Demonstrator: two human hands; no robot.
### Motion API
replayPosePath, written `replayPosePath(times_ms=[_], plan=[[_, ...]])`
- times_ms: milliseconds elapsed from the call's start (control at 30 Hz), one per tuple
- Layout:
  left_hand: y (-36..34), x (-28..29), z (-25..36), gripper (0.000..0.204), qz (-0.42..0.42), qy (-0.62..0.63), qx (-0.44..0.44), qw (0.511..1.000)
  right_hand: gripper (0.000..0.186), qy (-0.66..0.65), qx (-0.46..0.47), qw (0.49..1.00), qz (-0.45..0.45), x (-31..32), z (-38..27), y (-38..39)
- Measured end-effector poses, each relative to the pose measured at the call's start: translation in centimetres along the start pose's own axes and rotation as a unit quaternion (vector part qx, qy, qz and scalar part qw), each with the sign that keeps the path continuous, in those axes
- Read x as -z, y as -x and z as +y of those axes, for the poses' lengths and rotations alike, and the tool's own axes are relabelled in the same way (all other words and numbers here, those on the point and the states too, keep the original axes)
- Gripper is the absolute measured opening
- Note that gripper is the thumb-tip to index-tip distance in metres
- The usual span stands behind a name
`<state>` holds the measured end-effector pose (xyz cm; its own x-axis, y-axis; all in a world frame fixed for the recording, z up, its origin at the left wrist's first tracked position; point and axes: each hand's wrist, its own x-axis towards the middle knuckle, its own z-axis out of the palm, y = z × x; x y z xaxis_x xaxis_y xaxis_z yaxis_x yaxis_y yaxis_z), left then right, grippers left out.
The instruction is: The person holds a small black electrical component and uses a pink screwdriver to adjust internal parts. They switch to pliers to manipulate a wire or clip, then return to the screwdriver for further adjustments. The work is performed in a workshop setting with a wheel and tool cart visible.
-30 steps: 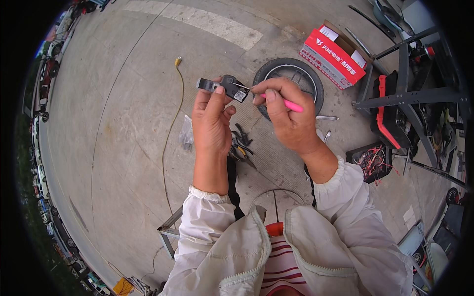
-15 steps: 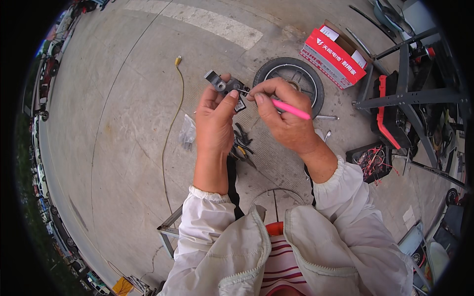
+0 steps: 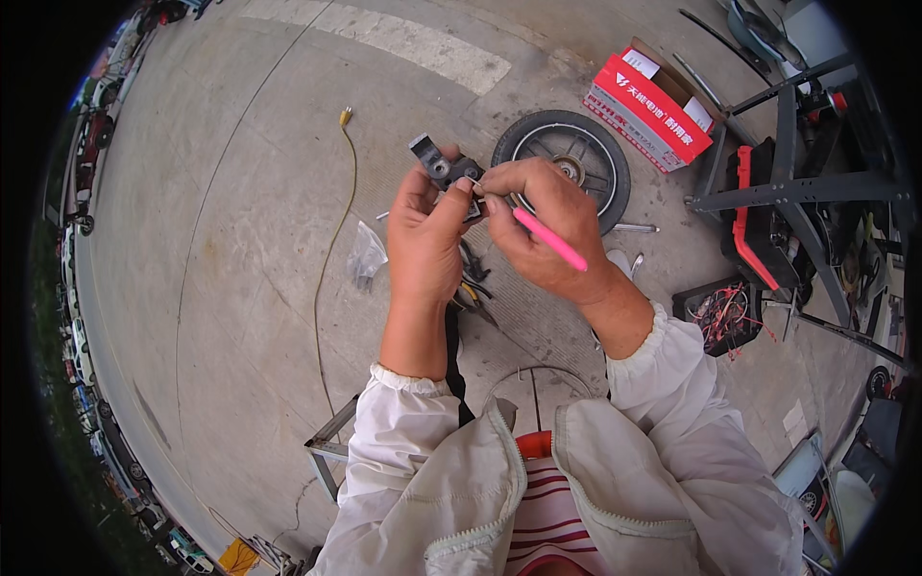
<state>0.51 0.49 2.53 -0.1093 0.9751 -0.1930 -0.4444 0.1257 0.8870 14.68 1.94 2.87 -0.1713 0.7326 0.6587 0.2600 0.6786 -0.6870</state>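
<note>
My left hand (image 3: 420, 226) is closed on a small dark metal part (image 3: 444, 169) with a grey bent bracket and a round hole, thumb pressed along its near side. Held in my closed right hand (image 3: 552, 221) is a slim pink-handled tool (image 3: 551, 240); its handle slants down to the right. My right fingertips meet the right end of the metal part, so the tool's tip is mostly hidden. Below the hands, pliers (image 3: 473, 285) with dark and yellow handles lie on the ground, partly covered by my left hand.
Beyond my right hand lies a spoked wheel with a black tyre (image 3: 615, 158), near a red carton (image 3: 653, 106). A dark metal rack (image 3: 768, 197) and a bin of wires (image 3: 720, 317) stand right. On the left are a yellow cord (image 3: 325, 264) and a clear plastic bag (image 3: 366, 254).
The metal part has shifted slightly right and tilted in my left hand. My right hand has moved a little left, closer to it, and the pink handle has swung down and left.
</note>
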Motion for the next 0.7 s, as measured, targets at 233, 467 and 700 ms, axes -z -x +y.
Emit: replayPosePath(times_ms=[233, 467, 700], plan=[[0.06, -0.11, 0.03, 0.036, 0.016, -0.005, -0.001, 1.0, 0.024, 0.015, 0.021, 1.0, -0.01, -0.04, 0.0, 0.04], [0.14, -0.29, 0.45, 0.034, 0.021, -0.003, -0.01, 1.0, 0.026, 0.012, 0.022, 1.0, -0.002, -0.04, 0.0, 0.06], [0.14, -0.36, 0.28, 0.035, 0.024, -0.013, -0.014, 1.0, 0.025, 0.014, 0.016, 1.0, -0.006, -0.09, -0.13, 0.07]])
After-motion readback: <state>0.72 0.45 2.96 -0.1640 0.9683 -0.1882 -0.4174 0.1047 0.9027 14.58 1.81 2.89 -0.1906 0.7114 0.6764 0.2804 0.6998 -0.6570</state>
